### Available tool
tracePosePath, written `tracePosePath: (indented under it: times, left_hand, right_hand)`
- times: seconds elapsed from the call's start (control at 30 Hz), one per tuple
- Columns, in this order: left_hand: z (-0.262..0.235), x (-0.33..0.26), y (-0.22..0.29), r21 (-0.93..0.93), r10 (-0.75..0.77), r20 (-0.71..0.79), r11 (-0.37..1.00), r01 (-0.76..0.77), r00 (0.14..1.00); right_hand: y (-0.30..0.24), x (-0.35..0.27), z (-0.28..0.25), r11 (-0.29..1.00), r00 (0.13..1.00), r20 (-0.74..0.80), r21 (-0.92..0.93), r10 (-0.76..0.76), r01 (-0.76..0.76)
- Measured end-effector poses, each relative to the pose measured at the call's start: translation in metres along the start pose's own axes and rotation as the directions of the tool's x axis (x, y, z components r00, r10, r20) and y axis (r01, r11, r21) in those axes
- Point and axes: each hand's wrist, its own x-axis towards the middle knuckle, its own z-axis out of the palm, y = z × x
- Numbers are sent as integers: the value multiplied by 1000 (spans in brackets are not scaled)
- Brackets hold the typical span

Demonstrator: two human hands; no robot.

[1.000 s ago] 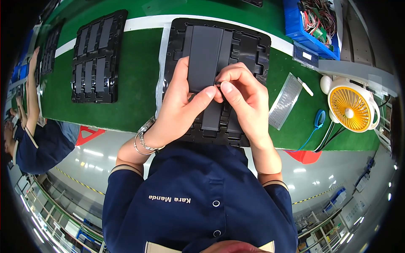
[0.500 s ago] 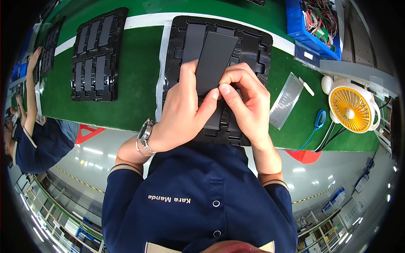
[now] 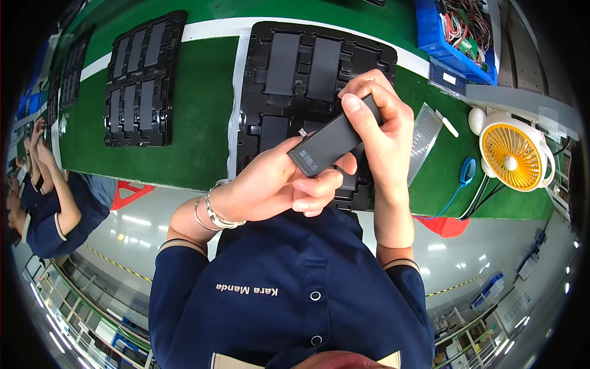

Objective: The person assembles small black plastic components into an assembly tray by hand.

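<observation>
Over a black moulded tray [image 3: 384, 58] I hold a flat black rectangular block [image 3: 329, 144], like a power bank, tilted diagonally. Small pale print marks its lower end, and a small metallic piece sticks out at its edge. My right hand [image 3: 387, 126] grips the upper end, thumb across the face and fingers behind. At the lower end my left hand [image 3: 270, 187] is closed around the block with its fingers curled. Similar dark blocks sit in the tray, including one at the upper left [image 3: 283, 64] and one beside it [image 3: 324, 69]. My hands hide part of the lower row.
Another filled black tray [image 3: 167, 74] lies left on the green table [image 3: 206, 104]. To the right are a perforated sheet [image 3: 424, 138], a white pen-like stick [image 3: 447, 123], a blue wrist strap [image 3: 467, 171] and a yellow-white fan [image 3: 510, 157]. A blue bin [image 3: 433, 43] holds wires. A co-worker [image 3: 58, 203] sits far left.
The block has swung from near upright to a diagonal tilt, lower and turned so its printed end shows. My right hand has moved up to its far end; the co-worker's arm has come down.
</observation>
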Motion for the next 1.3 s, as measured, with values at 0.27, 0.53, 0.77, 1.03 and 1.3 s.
tracePosePath:
  times: [0.27, 0.53, 0.77, 1.03, 1.3]
  left_hand:
    - [-8, 2, 1, -22, 65, 8, 998, -65, 998]
    - [-11, -9, 2, 909, 539, -123, 399, -124, 833]
    - [-33, -20, 17, 998, 843, 2, 31, -53, 538]
    - [-40, -28, 17, 990, 884, 1, 66, -126, 467]
    - [-34, -28, 22, 975, 902, 50, 49, -216, 429]
  right_hand:
    - [-1, 1, 1, 964, 995, -36, -253, -90, 78]
    - [-6, 17, -24, 994, 990, 98, -41, 101, -97]
    - [39, 68, -83, 949, 999, 42, -314, -20, 33]
    - [42, 37, -49, 547, 920, 17, -800, -392, 248]
    - [-17, -40, 47, 689, 761, 644, -517, -78, 508]
